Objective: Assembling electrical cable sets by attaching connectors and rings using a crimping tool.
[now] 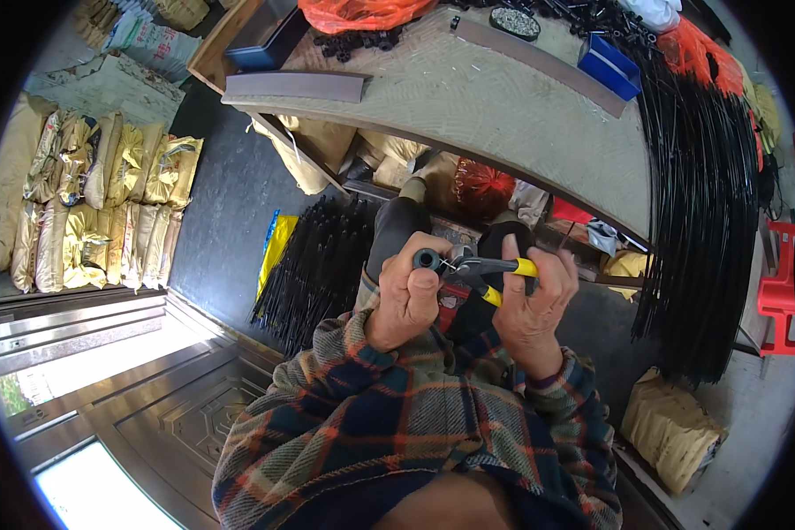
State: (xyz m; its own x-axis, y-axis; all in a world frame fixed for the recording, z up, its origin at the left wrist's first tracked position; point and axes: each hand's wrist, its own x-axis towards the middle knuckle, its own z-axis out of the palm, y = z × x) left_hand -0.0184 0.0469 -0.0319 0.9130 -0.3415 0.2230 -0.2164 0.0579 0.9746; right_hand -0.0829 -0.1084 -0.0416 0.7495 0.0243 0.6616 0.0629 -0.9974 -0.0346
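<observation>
Over my lap, my left hand [405,296] is closed around a small dark tubular part [427,259], its round open end facing up. My right hand [536,305] grips a pair of pliers [486,267] with black and yellow handles. The plier jaws lie right beside the tubular part, at a small shiny metal bit [450,263]. Whether the jaws are clamped on that bit is too small to tell. One yellow handle rests along my fingers, and the other slants down below the hand.
A worktable [503,115] stands ahead, with blue trays [609,67], black fittings [356,41] and orange bags [362,12]. Long black rods [693,212] hang over its right end; more rods [318,265] stand at left. Stacked sacks [106,194] and a red stool [779,287] flank me.
</observation>
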